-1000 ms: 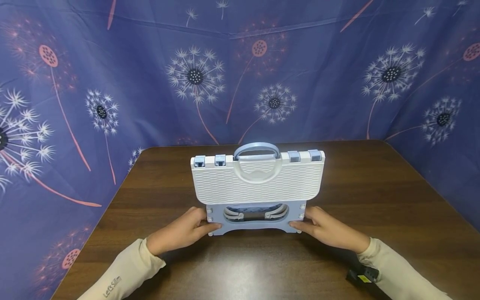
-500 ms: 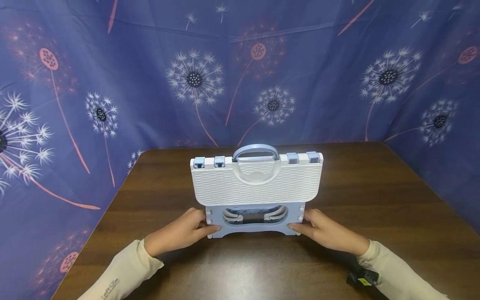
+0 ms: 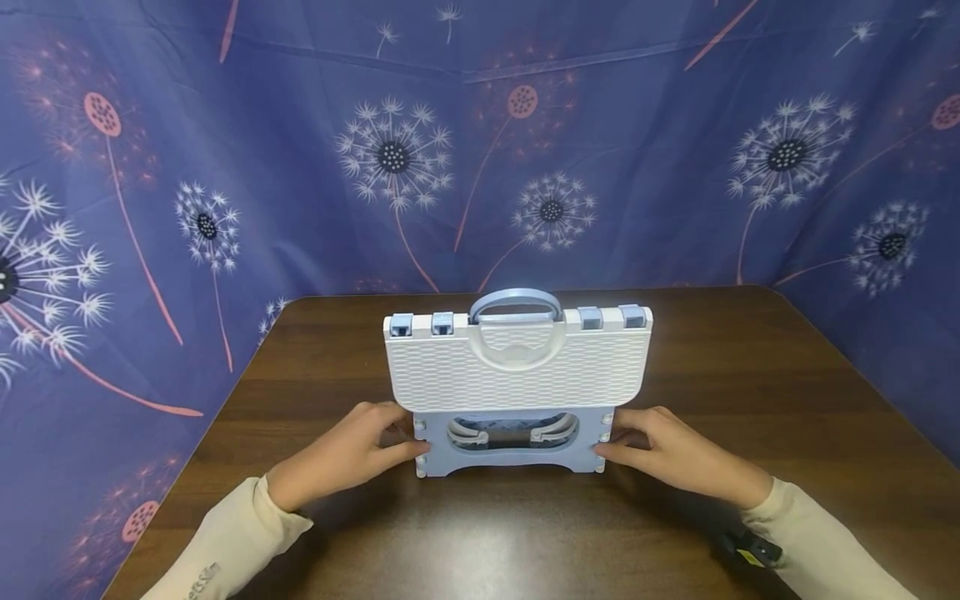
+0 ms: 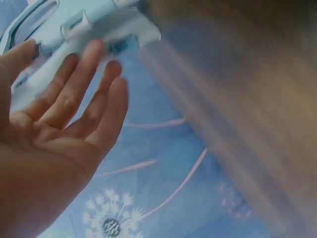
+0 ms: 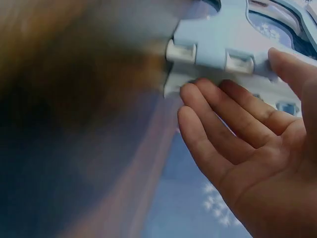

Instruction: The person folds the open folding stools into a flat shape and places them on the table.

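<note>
A white and light-blue folding stool [image 3: 517, 371] stands on the table in the head view, with its textured white panel tilted toward me above a blue leg frame. My left hand [image 3: 348, 450] is at the frame's left edge, thumb tip close to or touching it. In the left wrist view, the loosely extended fingers [image 4: 69, 99] spread beside the stool. On the opposite side, my right hand [image 3: 678, 454] has its thumb at the frame's right edge. The right wrist view shows its relaxed fingers [image 5: 233, 114] just below the stool's hinged side. Neither hand grips it.
The brown wooden table [image 3: 480, 533] lies under the stool. A blue cloth with a dandelion print [image 3: 480, 167] hangs behind the table and along its sides. A small black device [image 3: 757, 550] is at the right sleeve.
Both hands have loosened from the stool's sides and drawn slightly outward; the thumbs slid from the front face back to its edges. The stool stays standing in about the same place.
</note>
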A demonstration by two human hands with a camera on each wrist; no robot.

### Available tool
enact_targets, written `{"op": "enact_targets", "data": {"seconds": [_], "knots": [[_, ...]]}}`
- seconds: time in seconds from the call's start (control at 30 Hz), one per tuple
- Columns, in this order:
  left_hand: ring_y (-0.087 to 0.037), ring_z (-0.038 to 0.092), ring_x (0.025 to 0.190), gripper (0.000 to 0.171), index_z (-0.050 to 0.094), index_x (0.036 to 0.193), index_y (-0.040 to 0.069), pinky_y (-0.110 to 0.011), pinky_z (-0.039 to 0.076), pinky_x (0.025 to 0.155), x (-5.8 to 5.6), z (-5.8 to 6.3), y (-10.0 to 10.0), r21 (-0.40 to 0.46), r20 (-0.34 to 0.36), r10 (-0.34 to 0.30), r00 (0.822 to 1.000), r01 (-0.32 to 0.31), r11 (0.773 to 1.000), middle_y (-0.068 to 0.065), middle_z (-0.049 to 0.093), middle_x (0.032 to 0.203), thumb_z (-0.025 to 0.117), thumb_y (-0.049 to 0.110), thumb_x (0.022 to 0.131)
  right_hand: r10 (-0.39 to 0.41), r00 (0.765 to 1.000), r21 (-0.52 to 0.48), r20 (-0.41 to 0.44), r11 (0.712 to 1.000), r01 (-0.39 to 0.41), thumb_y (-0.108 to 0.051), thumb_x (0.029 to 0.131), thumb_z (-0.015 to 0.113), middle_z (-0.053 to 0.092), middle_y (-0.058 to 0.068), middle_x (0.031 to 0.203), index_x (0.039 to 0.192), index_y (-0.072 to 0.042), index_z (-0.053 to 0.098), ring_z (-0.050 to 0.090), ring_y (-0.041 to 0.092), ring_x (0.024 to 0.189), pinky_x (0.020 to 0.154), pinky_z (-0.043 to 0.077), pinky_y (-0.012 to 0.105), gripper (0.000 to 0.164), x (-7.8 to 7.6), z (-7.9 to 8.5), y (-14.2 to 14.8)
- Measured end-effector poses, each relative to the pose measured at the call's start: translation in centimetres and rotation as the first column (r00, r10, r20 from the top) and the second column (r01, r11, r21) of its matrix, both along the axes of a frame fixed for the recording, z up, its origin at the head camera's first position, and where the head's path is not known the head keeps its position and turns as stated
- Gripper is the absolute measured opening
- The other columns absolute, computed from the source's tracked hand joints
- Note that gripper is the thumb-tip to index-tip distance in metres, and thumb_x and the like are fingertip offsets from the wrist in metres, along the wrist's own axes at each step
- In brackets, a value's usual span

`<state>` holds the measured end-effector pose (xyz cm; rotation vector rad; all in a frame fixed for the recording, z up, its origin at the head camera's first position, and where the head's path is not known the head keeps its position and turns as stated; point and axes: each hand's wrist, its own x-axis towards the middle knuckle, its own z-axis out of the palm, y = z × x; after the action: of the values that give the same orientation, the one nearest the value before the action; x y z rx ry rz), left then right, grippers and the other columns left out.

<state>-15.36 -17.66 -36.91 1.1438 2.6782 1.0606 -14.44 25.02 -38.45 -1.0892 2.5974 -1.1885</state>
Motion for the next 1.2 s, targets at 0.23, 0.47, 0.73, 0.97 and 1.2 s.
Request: {"op": "enact_targets", "data": {"seconds": [0.23,0.47,0.73,0.97,1.2], "knots": [[-0.007,0.061,0.114,0.069,0.039,0.150,0.034,-0.039,0.056,0.086,-0.2,1.7,-0.3,0.048,-0.048,0.018,0.999,-0.016,0.999,0.017,0.057,0.135,0.073,0.039,0.091,-0.046,0.997,0.038,-0.057,0.998,0.048,-0.018,0.099,0.065,0.072,-0.007,0.104,0.115,-0.015,0.069,0.069,0.008,0.090,0.075,0.058,0.030,0.017,0.0,1.3,1.0],[-0.010,0.062,0.114,0.081,0.025,0.157,0.030,-0.040,0.057,0.083,-0.2,1.6,-0.1,0.074,-0.071,-0.016,0.997,0.022,0.997,0.010,0.056,0.138,0.073,0.035,0.092,-0.071,0.992,0.051,-0.104,0.996,0.076,-0.019,0.098,0.066,0.073,-0.007,0.103,0.114,-0.014,0.070,0.069,0.007,0.090,0.075,0.057,0.028,0.018,0.1,1.5,1.2],[-0.013,0.064,0.103,0.080,0.022,0.157,0.030,-0.039,0.057,0.083,0.4,-0.1,0.4,0.077,-0.022,-0.033,0.999,0.034,0.996,0.009,0.055,0.137,0.071,0.033,0.094,-0.080,0.996,-0.015,-0.030,0.997,0.080,-0.021,0.095,0.070,0.071,-0.007,0.101,0.112,-0.014,0.065,0.070,0.011,0.093,0.079,0.057,0.028,0.018,0.5,0.4,0.6],[-0.012,0.065,0.094,0.077,0.021,0.157,0.032,-0.039,0.057,0.080,0.6,-0.4,0.6,0.101,-0.004,-0.012,1.000,0.012,0.995,0.010,0.059,0.119,0.069,0.031,0.096,-0.080,0.994,-0.030,-0.076,0.997,0.078,-0.017,0.094,0.071,0.071,-0.006,0.098,0.108,-0.014,0.066,0.070,0.010,0.091,0.076,0.058,0.029,0.015,0.5,0.4,0.2],[-0.012,0.066,0.093,0.072,0.026,0.155,0.031,-0.034,0.058,0.078,0.6,-0.5,0.6,0.130,0.012,-0.015,1.000,0.013,0.991,0.008,0.060,0.125,0.068,0.030,0.096,-0.064,0.992,-0.036,-0.105,0.998,0.061,-0.014,0.094,0.071,0.071,-0.006,0.095,0.107,-0.015,0.065,0.069,0.009,0.088,0.074,0.058,0.029,0.014,0.3,0.3,0.2]]}}
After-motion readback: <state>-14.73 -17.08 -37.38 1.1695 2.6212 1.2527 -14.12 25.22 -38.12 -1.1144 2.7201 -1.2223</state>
